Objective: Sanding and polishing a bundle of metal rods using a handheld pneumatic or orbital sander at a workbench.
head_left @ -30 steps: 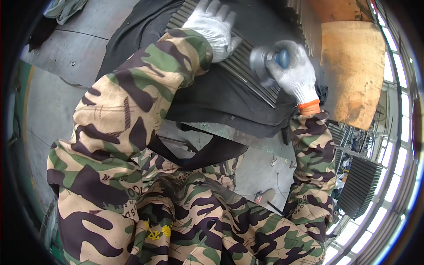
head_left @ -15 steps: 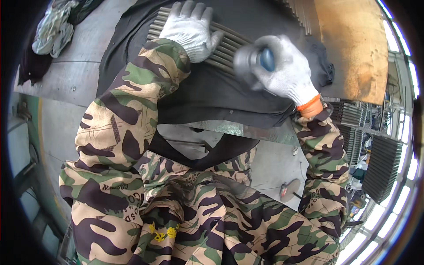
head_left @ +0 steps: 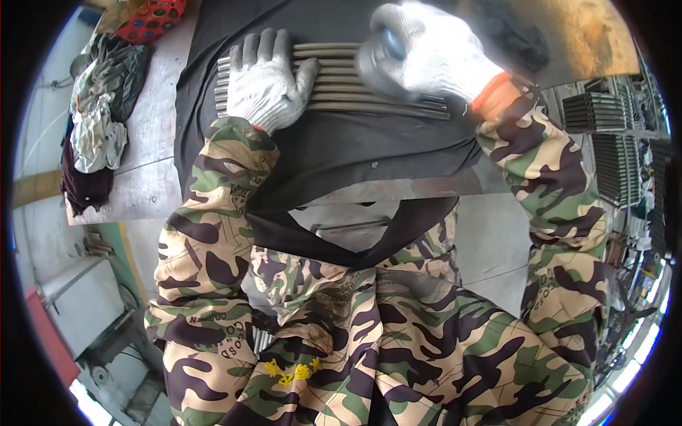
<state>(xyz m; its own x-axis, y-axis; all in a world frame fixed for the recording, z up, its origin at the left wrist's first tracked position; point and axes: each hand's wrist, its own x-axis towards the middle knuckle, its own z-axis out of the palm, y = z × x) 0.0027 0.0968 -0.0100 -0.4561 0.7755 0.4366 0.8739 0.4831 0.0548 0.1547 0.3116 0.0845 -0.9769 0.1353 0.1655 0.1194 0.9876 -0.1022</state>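
Observation:
A row of several thin grey metal rods (head_left: 334,88) lies side by side on a black cloth (head_left: 341,153). My left hand (head_left: 266,85), in a white knitted glove, rests flat across their left part with the fingers stretched out. Over their right part, my gloved right hand (head_left: 444,53) is closed around a round tool with a blue part (head_left: 394,44). Motion blurs this tool, and its underside is hidden, so its exact kind does not show. The rods' right ends stick out below that hand.
Crumpled grey and white rags (head_left: 99,131) and a red patterned cloth (head_left: 149,21) lie at the left of the metal table (head_left: 160,160). A stained brown board (head_left: 590,42) is at the far right. Racks with stacked rods (head_left: 614,160) stand beyond the right arm.
The view has turned, so the rods now lie nearly level. My left hand stays flat on them; my right hand, still holding the blue tool, appears higher in the picture.

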